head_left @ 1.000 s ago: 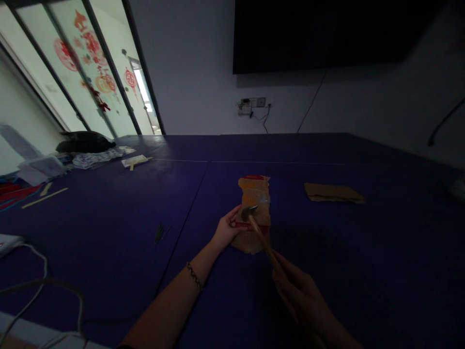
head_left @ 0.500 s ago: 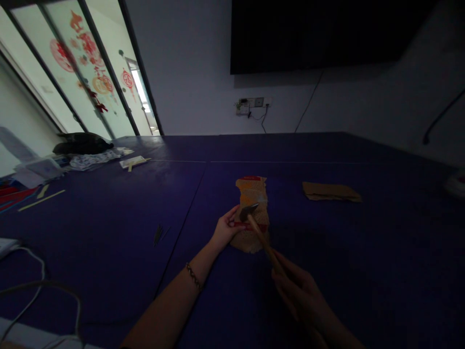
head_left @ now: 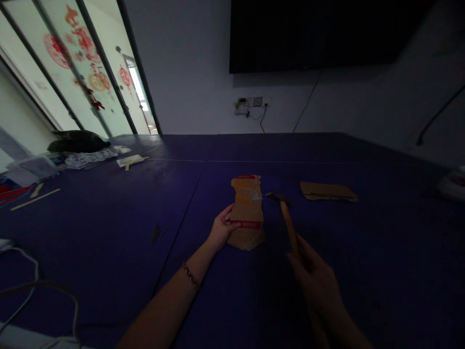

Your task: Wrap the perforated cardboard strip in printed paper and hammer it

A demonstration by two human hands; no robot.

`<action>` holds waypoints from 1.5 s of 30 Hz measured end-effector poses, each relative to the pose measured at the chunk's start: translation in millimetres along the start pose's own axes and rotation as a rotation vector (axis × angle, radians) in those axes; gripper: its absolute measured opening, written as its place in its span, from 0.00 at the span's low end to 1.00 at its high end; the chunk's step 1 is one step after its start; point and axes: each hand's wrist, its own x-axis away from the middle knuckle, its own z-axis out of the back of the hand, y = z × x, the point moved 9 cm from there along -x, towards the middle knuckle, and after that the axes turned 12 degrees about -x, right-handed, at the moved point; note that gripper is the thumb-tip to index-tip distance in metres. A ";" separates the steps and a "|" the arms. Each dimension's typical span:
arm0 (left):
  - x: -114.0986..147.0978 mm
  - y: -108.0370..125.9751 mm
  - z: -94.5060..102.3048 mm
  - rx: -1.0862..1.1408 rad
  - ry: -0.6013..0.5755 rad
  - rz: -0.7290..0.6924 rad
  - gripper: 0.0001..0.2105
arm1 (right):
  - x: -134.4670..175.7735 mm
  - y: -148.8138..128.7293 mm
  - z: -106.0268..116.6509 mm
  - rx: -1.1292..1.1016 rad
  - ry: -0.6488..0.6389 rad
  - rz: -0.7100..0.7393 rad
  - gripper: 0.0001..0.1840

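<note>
My left hand [head_left: 221,229] grips the left edge of a piece of cardboard [head_left: 247,208], its thumb over the front and fingers at the side. The cardboard is brown, dotted with small marks, with red bands near its top and lower part and an orange patch between. My right hand [head_left: 314,271] is closed round the wooden handle of a hammer [head_left: 289,224]. The hammer's dark metal head is to the right of the cardboard, apart from it. A small group of nails [head_left: 155,234] lies on the purple table [head_left: 203,300], left of my left hand.
Folded brown cardboard [head_left: 329,191] lies at the right. At the far left are a black bag [head_left: 78,141], a clear plastic box [head_left: 32,169] and pale strips [head_left: 35,199]. White cables [head_left: 36,276] curl at the near left. A dark screen [head_left: 312,36] hangs on the wall.
The hammer and my right hand have moved right, off the front of the cardboard. My left hand still grips the cardboard. The whole view has shifted slightly.
</note>
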 end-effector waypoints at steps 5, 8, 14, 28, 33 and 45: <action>0.3 0.9 1.3 0.019 0.014 -0.004 0.35 | -9.9 17.0 10.6 0.147 0.045 -0.049 0.32; 0.7 1.2 2.9 0.018 0.023 -0.008 0.34 | -13.2 24.9 11.5 0.203 0.020 -0.093 0.32; 0.8 3.4 2.7 0.061 0.019 -0.001 0.33 | -14.4 22.0 8.9 0.266 -0.020 -0.129 0.32; 1.2 3.2 3.8 0.095 0.044 0.022 0.31 | -16.2 29.1 0.9 0.414 -0.092 -0.127 0.30; 1.1 2.7 4.2 0.093 0.046 0.026 0.32 | -17.6 35.8 -2.0 0.468 -0.118 -0.123 0.30; -1.1 0.3 5.1 0.097 0.032 0.017 0.32 | -18.8 38.9 -6.3 0.548 -0.178 -0.077 0.27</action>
